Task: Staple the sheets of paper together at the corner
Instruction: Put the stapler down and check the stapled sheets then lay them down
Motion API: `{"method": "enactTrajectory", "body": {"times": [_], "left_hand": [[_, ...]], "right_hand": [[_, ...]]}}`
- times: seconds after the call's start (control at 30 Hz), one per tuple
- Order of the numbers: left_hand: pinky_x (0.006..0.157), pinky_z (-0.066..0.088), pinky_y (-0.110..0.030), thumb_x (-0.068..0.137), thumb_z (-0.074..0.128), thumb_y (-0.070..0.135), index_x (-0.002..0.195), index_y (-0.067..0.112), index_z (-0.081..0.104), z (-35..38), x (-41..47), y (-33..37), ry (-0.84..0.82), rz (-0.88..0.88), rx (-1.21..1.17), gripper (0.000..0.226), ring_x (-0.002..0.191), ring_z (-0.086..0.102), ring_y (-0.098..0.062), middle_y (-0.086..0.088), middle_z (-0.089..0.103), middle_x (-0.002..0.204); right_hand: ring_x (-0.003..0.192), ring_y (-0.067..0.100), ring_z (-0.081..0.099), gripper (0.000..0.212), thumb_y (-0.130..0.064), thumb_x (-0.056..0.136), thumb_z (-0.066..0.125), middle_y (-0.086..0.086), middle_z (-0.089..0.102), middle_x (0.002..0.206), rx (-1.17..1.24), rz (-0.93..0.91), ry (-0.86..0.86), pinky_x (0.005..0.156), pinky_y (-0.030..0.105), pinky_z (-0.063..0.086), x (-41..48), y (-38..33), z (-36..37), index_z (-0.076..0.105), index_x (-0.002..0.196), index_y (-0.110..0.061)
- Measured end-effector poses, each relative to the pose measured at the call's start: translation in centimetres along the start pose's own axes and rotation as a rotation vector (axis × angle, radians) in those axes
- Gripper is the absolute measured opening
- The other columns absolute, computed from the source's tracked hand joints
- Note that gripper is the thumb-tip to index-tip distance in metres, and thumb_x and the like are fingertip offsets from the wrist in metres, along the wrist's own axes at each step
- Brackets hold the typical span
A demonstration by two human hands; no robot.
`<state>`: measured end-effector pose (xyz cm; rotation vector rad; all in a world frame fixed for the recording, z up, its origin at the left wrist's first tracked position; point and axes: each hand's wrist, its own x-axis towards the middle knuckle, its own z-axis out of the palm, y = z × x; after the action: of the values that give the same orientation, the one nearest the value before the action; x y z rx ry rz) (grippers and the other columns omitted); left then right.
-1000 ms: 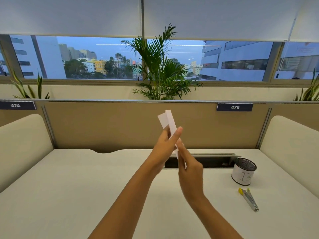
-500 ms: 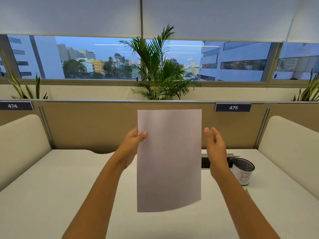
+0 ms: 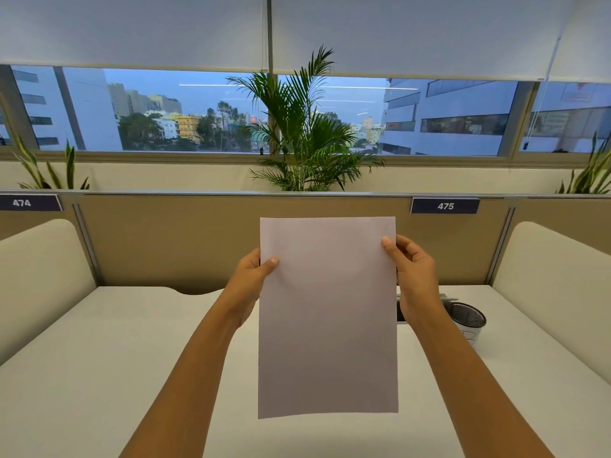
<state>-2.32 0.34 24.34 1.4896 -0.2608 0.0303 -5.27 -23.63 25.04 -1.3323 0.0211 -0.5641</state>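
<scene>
Since half a second ago your right hand (image 3: 415,276) has closed in from the open air beside the sheet and now pinches the right edge of the paper (image 3: 328,317), thumb on the near face close to the top right corner. A full second back the sheets were turned edge-on between both hands; now they face you flat.

Left hand (image 3: 251,285): grasping the left edge, thumb over the front, fingers hidden behind. It sits slightly lower on the sheet than the right.

Paper: held upright in the air above the desk (image 3: 99,375), portrait, lower edge hanging free with a slight bow. It reads as one blank white face; you cannot tell from here how many sheets are stacked. A faint mark shows near the top right corner, too small to identify.

Both forearms run up from the bottom of the view, either side of the sheet.

Surroundings: mesh pen cup (image 3: 468,320) stands on the desk just right of your right wrist, partly hidden by it. A cable slot (image 3: 400,314) in the desk shows as a dark sliver between the paper edge and the wrist. Beige partition (image 3: 165,242) behind, with number plates 474 (image 3: 23,202) and 475 (image 3: 445,206). Palm plant (image 3: 304,133) behind the partition, window with half-lowered blinds (image 3: 132,28) above.
</scene>
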Motion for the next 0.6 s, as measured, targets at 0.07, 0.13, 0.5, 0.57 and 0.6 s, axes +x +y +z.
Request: {"method": "enactTrajectory", "body": {"times": [0.07,0.13,0.5,0.57,0.6], "left_hand": [[0.078,0.054,-0.036,0.095,0.046,0.02,0.11,0.026,0.055,-0.1,0.1,0.0,-0.007,0.007,-0.003,0.018,0.098,0.062,-0.021,0.002,0.065,0.108],[0.073,0.054,-0.032,0.094,0.046,0.02,0.104,0.03,0.056,-0.1,0.1,0.0,-0.019,0.015,-0.007,0.017,0.096,0.064,-0.017,0.006,0.066,0.105],[0.076,0.054,-0.033,0.094,0.046,0.019,0.103,0.029,0.057,-0.2,0.2,-0.1,-0.032,0.015,-0.016,0.017,0.097,0.064,-0.019,0.005,0.066,0.104],[0.078,0.053,-0.035,0.094,0.046,0.019,0.105,0.028,0.056,-0.1,0.2,-0.1,-0.027,0.014,-0.018,0.017,0.097,0.063,-0.02,0.004,0.066,0.105],[0.078,0.053,-0.036,0.094,0.046,0.019,0.105,0.027,0.056,-0.1,0.2,-0.2,-0.024,0.014,-0.018,0.017,0.098,0.063,-0.02,0.003,0.066,0.105]], "right_hand": [[0.089,0.018,0.064,0.021,-0.026,0.087,0.061,0.001,0.068,0.102,-0.003,-0.006,0.011,0.076,0.033,0.056,0.1,-0.2,0.1,0.062,0.107,-0.018],[0.087,0.016,0.064,0.018,-0.026,0.087,0.06,-0.002,0.067,0.098,-0.001,-0.014,0.014,0.073,0.031,0.056,0.1,-0.5,0.2,0.061,0.104,-0.02],[0.078,0.013,0.063,0.005,-0.03,0.085,0.063,-0.003,0.068,0.089,0.052,0.001,0.029,0.061,0.027,0.056,0.5,-1.2,0.5,0.063,0.086,-0.026],[0.079,0.014,0.063,0.005,-0.029,0.084,0.064,-0.001,0.067,0.089,0.082,0.026,0.026,0.064,0.029,0.055,0.5,-1.3,0.5,0.064,0.086,-0.024],[0.079,0.014,0.062,0.004,-0.028,0.084,0.064,-0.001,0.067,0.089,0.103,0.04,0.023,0.064,0.029,0.055,0.5,-1.3,0.6,0.064,0.085,-0.024]]}}
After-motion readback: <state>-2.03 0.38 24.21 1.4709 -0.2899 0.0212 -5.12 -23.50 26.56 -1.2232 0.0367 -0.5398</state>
